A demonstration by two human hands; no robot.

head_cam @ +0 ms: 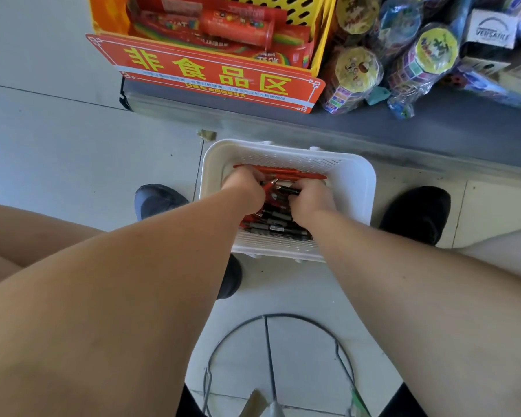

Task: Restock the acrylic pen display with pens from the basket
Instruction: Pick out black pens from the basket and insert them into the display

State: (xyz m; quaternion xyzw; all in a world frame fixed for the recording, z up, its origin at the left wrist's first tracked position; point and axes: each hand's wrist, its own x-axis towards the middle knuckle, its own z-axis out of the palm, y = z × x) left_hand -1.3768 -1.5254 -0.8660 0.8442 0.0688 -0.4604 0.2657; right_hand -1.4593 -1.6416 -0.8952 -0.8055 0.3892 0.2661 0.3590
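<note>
A white plastic basket (355, 188) sits on the floor between my feet, holding several red and black pens (278, 227). Both my hands are down inside it. My left hand (243, 189) has its fingers curled into the pile around red pens. My right hand (310, 200) grips a black pen near the middle of the basket. The fingertips of both hands are hidden among the pens. The acrylic pen display is not in view.
A grey shelf edge (433, 127) runs above the basket. On it stand a yellow crate (322, 34) of red packets with a red sign (211, 73), and bagged toys (403, 55). A wire stool frame (277, 356) lies below. My shoes (418, 212) flank the basket.
</note>
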